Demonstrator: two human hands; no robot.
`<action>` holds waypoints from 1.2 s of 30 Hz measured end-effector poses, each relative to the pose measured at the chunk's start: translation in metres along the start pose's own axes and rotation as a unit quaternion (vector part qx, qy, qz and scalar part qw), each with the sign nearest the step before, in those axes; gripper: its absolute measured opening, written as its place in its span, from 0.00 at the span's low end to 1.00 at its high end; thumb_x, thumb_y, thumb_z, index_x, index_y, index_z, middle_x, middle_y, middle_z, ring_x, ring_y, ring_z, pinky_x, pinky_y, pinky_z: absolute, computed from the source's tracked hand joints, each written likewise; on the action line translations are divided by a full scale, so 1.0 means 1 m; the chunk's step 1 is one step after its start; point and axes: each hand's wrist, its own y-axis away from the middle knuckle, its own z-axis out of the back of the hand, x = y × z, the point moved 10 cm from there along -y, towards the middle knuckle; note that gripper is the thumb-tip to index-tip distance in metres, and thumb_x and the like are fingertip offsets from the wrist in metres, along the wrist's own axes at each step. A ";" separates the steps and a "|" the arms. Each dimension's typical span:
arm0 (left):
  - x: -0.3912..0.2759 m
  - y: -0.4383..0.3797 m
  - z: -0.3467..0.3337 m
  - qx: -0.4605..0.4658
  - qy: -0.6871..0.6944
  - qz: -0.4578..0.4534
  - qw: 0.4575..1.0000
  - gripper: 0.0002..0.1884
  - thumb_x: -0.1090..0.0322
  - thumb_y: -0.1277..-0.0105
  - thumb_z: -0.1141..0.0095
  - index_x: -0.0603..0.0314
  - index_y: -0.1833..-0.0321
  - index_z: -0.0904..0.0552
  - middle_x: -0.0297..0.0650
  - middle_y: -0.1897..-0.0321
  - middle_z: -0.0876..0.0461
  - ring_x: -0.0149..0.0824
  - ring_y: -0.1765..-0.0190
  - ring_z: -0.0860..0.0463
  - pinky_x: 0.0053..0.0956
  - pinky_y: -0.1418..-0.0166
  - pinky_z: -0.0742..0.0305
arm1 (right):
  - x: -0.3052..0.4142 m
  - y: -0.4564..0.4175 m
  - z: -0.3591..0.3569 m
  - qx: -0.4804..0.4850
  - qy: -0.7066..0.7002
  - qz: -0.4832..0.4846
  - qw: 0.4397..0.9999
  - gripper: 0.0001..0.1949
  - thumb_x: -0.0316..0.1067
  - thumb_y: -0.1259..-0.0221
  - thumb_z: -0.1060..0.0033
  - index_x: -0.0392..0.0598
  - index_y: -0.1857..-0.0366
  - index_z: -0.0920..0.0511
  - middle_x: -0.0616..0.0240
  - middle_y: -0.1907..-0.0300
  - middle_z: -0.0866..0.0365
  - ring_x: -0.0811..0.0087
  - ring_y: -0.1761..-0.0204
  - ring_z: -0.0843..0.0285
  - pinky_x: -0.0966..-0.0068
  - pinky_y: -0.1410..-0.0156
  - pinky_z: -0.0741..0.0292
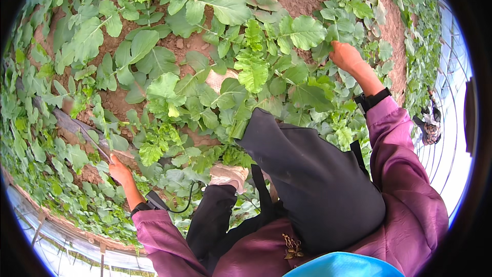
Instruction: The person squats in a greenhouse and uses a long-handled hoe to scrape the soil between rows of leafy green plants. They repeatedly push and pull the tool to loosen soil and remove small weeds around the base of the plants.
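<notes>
My left hand (pixel 120 170), at the lower left, is closed around the near end of a thin dark rod-like thing (pixel 90 137). Its far end reaches up and left, over a dark strip (pixel 63 119) on the soil; I cannot tell exactly what it is. My right hand (pixel 346 57), at the upper right, has curled fingers against the leaves of a lobed, radish-like plant (pixel 336 27). Whether the fingertips grip a leaf or stem is hidden. Between the hands grow broad green leaves (pixel 251 71) with toothed edges.
Brown soil (pixel 388 38) shows between leafy rows. My light-coloured shoes (pixel 228 175) stand among the plants, near my dark trouser legs (pixel 307 177). A black cable (pixel 189 200) loops from the left wrist device (pixel 155 200). Another person (pixel 429 123) is at the far right, beside translucent sheeting (pixel 451 77).
</notes>
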 end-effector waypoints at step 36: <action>0.007 -0.003 -0.007 0.015 0.019 0.017 1.000 0.35 0.41 0.34 0.57 0.80 0.58 0.22 0.64 0.65 0.20 0.62 0.62 0.22 0.47 0.55 0.30 | -0.041 -0.006 0.041 -0.240 -0.237 -0.038 0.941 0.22 0.34 0.44 0.50 0.50 0.42 0.33 0.52 0.54 0.20 0.52 0.51 0.23 0.63 0.45 0.28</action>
